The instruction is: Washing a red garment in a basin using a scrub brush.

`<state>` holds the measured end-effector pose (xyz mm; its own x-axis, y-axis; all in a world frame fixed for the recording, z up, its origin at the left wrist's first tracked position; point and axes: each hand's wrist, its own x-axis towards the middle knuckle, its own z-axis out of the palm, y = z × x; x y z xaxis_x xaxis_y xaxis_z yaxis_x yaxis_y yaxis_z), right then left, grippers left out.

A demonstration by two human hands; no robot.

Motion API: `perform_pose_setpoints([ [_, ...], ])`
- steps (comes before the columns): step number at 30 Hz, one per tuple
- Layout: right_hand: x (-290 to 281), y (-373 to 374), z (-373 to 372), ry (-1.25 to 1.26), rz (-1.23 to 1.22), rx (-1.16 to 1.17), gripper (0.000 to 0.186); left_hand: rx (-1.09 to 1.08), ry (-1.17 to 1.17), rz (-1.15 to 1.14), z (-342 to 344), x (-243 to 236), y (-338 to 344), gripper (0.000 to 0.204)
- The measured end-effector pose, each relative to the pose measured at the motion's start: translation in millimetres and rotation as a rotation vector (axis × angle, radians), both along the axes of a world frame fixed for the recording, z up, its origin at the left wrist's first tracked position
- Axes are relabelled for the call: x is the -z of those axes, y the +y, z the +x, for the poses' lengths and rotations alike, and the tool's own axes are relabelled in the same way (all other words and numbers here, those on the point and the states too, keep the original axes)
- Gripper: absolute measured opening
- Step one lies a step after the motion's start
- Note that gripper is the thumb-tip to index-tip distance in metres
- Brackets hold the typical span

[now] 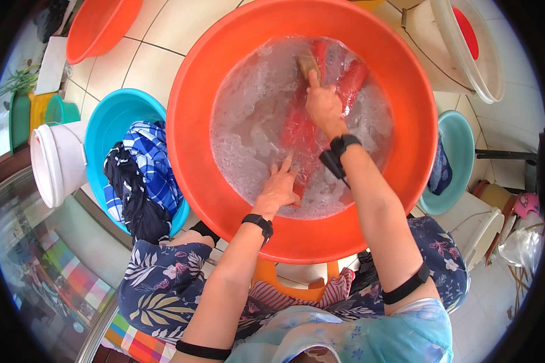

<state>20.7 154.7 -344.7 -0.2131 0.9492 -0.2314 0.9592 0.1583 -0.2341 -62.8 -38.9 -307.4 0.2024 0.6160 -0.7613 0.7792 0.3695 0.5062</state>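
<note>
A large orange basin [188, 121] holds cloudy, sudsy water with a red cloth [297, 124] lying partly under the surface. My right hand [325, 106] is closed around a brown scrubbing brush [307, 64] and rests on the cloth's upper part. Lower down, my left hand [278, 186] lies on the cloth's near end, its fingers spread and their tips at the water. The brush's underside is hidden, and suds blur the cloth's edges.
Left of the basin stands a blue tub [112, 109] of checked and dark clothes [148, 157], beside a white bucket [57, 160]. Another orange basin [100, 27] is at far left. To the right are a teal basin [457, 151] and a large white bucket [436, 42].
</note>
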Motion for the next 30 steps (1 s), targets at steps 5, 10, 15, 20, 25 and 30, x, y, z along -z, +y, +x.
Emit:
perform_pose_setpoints([
  [5,6,-7,20,0.217,0.271,-0.155,0.050,-0.026,-0.001,0.043,-3,5,-4,0.095],
  [10,-12,-96,70,0.134,-0.151,-0.001,0.055,-0.033,-0.007,0.011,0,6,-7,0.097],
  [15,-26,-179,81,0.155,-0.257,-0.001,0.056,0.047,0.027,0.001,-4,-10,1,0.097],
  [20,-18,-152,63,0.126,-0.217,0.016,0.057,0.017,-0.001,0.004,-3,-6,-2,0.097],
  [25,-14,-37,25,0.014,-0.140,0.070,0.052,0.020,-0.008,0.086,0,9,-9,0.097],
  [30,-39,-16,42,0.407,0.361,-0.222,0.054,-0.026,-0.018,0.112,-4,11,-12,0.095],
])
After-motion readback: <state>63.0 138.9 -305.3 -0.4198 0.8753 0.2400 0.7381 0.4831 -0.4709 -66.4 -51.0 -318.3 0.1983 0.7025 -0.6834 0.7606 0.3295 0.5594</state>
